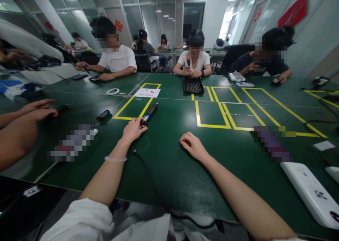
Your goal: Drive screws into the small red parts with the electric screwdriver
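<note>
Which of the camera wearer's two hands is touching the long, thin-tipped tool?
The left hand, the one with the pale bracelet at its wrist: it is on the tool's near end. The right hand is apart from the tool, loosely curled.

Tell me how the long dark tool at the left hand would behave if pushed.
The long dark tool would probably roll sideways, since its body looks rounded. It might slide easily on the glossy green tabletop. Its straight body should stay stiff.

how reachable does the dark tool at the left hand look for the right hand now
Probably yes: nothing visible lies between the right hand and the dark tool, whose far end sticks out past the left hand, though that hand partly covers its near end.
</note>
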`<act>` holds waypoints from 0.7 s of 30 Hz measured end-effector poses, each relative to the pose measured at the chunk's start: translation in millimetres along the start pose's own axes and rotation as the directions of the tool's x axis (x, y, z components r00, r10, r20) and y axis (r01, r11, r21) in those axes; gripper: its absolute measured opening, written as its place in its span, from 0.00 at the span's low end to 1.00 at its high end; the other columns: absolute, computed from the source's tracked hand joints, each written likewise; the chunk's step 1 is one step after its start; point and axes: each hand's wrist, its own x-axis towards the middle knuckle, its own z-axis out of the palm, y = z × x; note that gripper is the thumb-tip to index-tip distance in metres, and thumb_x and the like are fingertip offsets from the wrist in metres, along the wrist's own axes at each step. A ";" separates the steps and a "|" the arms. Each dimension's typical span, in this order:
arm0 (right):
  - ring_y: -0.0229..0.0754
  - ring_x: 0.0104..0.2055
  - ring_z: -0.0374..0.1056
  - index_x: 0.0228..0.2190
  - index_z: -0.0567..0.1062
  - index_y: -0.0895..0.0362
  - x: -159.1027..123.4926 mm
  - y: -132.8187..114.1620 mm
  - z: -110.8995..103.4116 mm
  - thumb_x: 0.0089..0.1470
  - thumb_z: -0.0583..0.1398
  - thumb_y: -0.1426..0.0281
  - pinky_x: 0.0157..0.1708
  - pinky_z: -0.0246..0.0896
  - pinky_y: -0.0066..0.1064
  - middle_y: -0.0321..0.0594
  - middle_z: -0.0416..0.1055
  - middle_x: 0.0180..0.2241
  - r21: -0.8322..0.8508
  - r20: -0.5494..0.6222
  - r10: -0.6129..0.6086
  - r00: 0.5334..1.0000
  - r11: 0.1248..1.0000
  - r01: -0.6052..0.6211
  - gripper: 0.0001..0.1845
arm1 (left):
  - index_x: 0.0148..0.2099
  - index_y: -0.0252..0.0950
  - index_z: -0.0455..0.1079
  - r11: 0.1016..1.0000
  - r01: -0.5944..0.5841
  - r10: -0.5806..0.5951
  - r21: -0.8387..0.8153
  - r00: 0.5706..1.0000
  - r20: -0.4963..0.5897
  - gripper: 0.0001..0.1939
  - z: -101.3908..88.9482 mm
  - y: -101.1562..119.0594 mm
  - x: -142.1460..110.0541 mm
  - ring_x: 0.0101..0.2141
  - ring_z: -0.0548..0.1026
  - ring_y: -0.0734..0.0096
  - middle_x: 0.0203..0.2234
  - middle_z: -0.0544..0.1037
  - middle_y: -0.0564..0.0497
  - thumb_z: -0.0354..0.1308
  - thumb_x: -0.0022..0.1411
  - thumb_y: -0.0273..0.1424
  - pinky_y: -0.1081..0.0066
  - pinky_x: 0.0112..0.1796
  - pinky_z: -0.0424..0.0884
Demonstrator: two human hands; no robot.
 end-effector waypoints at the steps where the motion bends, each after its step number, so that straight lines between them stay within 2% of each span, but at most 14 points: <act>1: 0.35 0.31 0.64 0.35 0.74 0.55 -0.2 -0.3 -0.1 0.59 0.57 0.72 0.33 0.59 0.27 0.39 0.68 0.38 -0.003 0.000 0.004 1.000 1.000 -0.004 0.06 | 0.63 0.41 0.57 0.999 0.047 -0.047 -0.002 0.999 -0.001 0.32 -0.8 -12.1 4.0 0.53 0.67 0.51 0.56 0.64 0.41 0.54 0.60 0.47 0.59 0.48 0.68; 6: 0.36 0.32 0.65 0.35 0.74 0.56 -0.2 -3.5 -1.2 0.58 0.57 0.72 0.33 0.59 0.28 0.39 0.68 0.38 -0.006 0.003 0.012 1.000 1.000 -0.012 0.05 | 0.64 0.41 0.58 0.973 0.232 -0.232 -0.010 0.973 -0.011 0.33 -1.0 -63.6 13.9 0.54 0.66 0.47 0.58 0.63 0.39 0.54 0.60 0.48 0.55 0.49 0.67; 9: 0.36 0.32 0.65 0.34 0.74 0.56 0.3 -4.2 -1.8 0.58 0.57 0.72 0.34 0.59 0.28 0.39 0.68 0.38 -0.004 0.007 0.010 1.000 1.000 -0.010 0.05 | 0.62 0.41 0.60 0.962 0.272 -0.272 -0.006 0.960 -0.065 0.32 1.5 -78.5 14.0 0.53 0.66 0.46 0.58 0.63 0.39 0.53 0.60 0.48 0.55 0.48 0.67; 14: 0.36 0.32 0.65 0.34 0.74 0.56 0.4 -5.2 -2.6 0.58 0.56 0.72 0.34 0.59 0.28 0.39 0.68 0.38 0.004 0.003 0.006 1.000 1.000 -0.006 0.05 | 0.60 0.41 0.61 0.969 0.248 -0.242 0.014 0.954 -0.177 0.29 4.2 -71.8 9.7 0.52 0.67 0.50 0.55 0.64 0.41 0.58 0.58 0.42 0.57 0.47 0.68; 17: 0.35 0.32 0.65 0.34 0.73 0.56 0.0 -5.9 -2.6 0.58 0.56 0.72 0.34 0.59 0.28 0.39 0.68 0.38 0.003 0.002 0.007 1.000 1.000 -0.007 0.05 | 0.55 0.39 0.64 0.963 0.270 -0.265 0.003 0.948 -0.174 0.24 2.4 -62.8 6.8 0.51 0.67 0.52 0.52 0.65 0.41 0.59 0.57 0.39 0.59 0.46 0.69; 21: 0.35 0.32 0.65 0.34 0.74 0.56 0.3 -4.2 -1.8 0.58 0.57 0.73 0.33 0.59 0.28 0.39 0.68 0.38 0.002 0.003 0.009 1.000 1.000 -0.009 0.05 | 0.48 0.38 0.67 0.968 0.248 -0.238 0.046 0.959 -0.155 0.17 -0.1 -58.9 4.2 0.48 0.69 0.52 0.50 0.66 0.41 0.58 0.58 0.38 0.60 0.43 0.69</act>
